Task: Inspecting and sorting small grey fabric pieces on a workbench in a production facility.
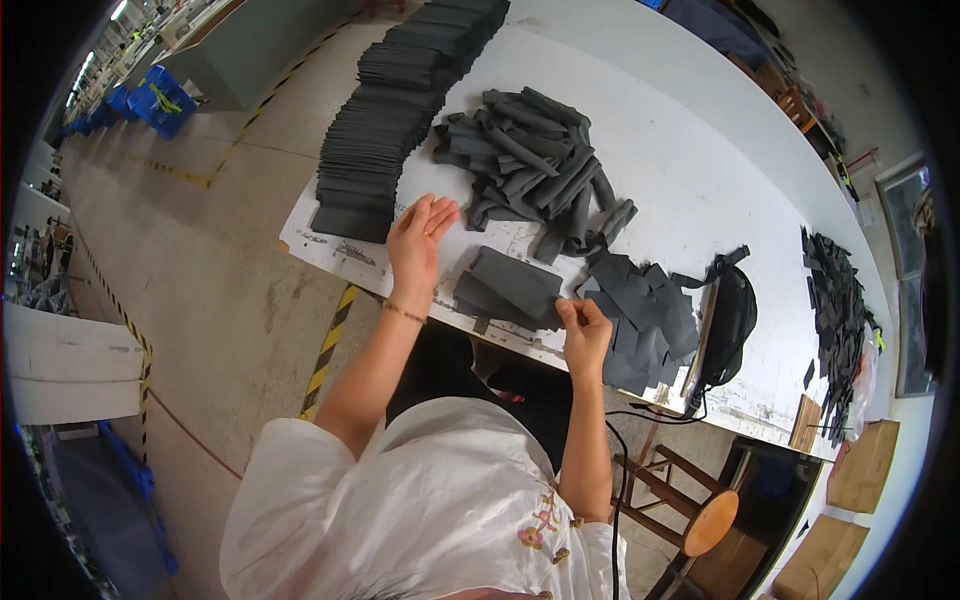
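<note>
My left hand point(421, 240) is raised over the white table between a long row of stacked dark grey pieces point(375, 140) and a heap of rolled dark grey strips point(530, 155). Its fingers are stretched out and nothing is in them. Close to the table's front edge, my right hand point(584, 330) pinches the right end of a flat dark grey piece point(515, 280). That piece lies at a slant across other flat dark pieces. Just right of this hand spreads a loose pile of flat dark pieces point(645, 320).
A black mesh-topped object point(733, 320) with a strap stands on the table's right part. Farther right lies a heap of dark scraps point(838, 310). A wooden stool point(711, 522) is at the lower right. Blue crates point(161, 102) sit on the floor at far left.
</note>
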Demonstrator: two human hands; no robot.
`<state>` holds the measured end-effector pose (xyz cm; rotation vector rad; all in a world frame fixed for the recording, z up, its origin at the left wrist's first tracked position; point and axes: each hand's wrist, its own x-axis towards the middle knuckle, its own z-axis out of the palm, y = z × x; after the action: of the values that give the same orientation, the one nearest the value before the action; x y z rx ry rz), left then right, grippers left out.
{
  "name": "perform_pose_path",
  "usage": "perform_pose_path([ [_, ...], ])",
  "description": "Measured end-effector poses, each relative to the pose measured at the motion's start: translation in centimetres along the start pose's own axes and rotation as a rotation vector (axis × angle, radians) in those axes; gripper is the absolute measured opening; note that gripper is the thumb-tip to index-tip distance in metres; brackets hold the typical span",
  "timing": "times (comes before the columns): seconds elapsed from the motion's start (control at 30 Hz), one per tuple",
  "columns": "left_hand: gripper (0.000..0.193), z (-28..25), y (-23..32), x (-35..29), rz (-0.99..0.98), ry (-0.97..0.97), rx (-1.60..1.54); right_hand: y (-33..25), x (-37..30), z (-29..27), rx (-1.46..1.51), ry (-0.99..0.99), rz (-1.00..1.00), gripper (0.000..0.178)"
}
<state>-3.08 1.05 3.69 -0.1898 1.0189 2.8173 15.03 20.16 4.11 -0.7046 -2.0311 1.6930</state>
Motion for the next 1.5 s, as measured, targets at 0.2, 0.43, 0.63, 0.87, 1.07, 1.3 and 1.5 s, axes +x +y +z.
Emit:
perform_pose_path([
  [0.2,0.021,4.8,0.6,4.5,0.204,-0.169,0.519,1.2,2.3,-1.2,-0.069,0.047,-0.018,0.023],
  [0.43,0.019,4.6,-0.1,9.3,0.162,-0.154,0.709,0.7,3.8,-2.4,0.023,0.013,0.08,0.023],
  [0.63,0.017,4.1,-1.7,9.4,-0.009,-0.146,0.807,1.6,3.1,1.0,-0.43,-0.021,-0.078,0.024],
  [0.87,0.042,3.4,1.9,0.2,0.12,-0.723,1.487,-0.8,2.0,0.6,-0.641,-0.072,-0.413,0.046],
  [1.07,0.038,-1.5,0.6,-5.9,0.306,-0.877,1.62,0.6,4.6,0.1,-0.617,-0.266,-0.393,0.05],
  [1.3,0.044,-4.1,-0.7,-6.7,0.326,-0.564,1.383,0.2,1.8,-0.2,-0.522,-0.033,-0.2,0.037],
  [1.5,0.063,-3.5,-0.1,-7.4,0.199,-0.534,1.353,2.5,-2.2,0.9,-0.328,0.017,-0.042,0.026],
])
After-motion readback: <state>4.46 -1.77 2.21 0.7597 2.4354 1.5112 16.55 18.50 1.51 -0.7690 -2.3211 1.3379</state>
